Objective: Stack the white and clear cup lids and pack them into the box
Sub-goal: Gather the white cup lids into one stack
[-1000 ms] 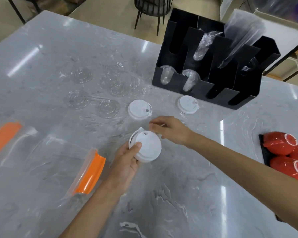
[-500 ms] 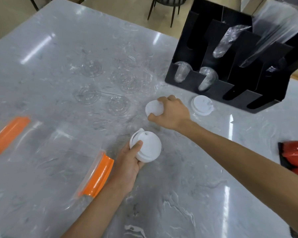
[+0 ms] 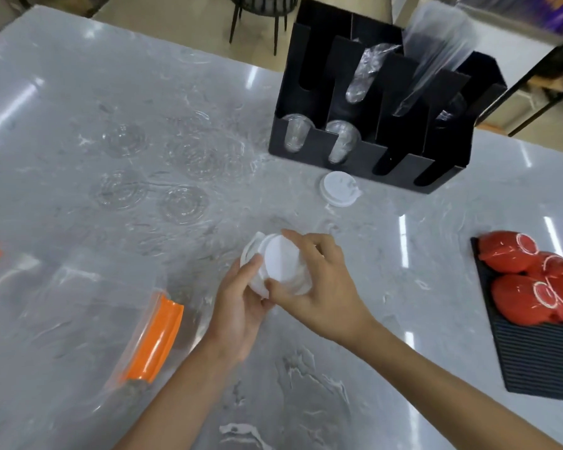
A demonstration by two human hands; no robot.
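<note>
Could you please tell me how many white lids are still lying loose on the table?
1: a single white lid lies just in front of the black organizer box. The other white lids form a stack held between both hands, so its count is hidden.

right hand (image 3: pixel 319 287) carried white lid (image 3: pixel 281 263) from table onto left-hand stack (image 3: pixel 257 280).

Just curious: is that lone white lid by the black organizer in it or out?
Out: the white lid lies flat on the table before the organizer.
</note>
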